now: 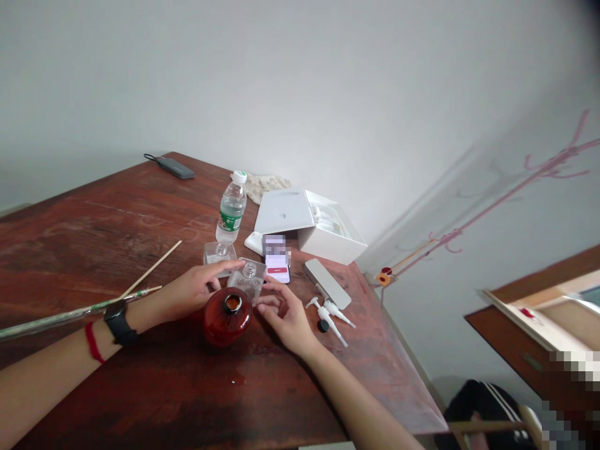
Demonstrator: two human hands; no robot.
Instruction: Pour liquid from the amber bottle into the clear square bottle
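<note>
A clear square bottle [247, 284] with an open neck stands between my two hands. My left hand [194, 290] is at its left side, index finger stretched along its top edge and the other fingers curled. My right hand [290, 317] has bent fingers against its right side. Together the hands hold it from both sides. Just in front, a round amber bottle [225, 328] stands uncapped and hides part of the clear one's base. Behind my left fingers is a second clear square bottle [218, 253], also uncapped.
White pump heads [332, 322] and a black cap [323, 325] lie right, beside a grey case [327, 283]. Behind are a phone [276, 259], a white box [332, 234] and a water bottle [230, 209]. Thin sticks [150, 270] lie left; a power bank [174, 167] lies farther back.
</note>
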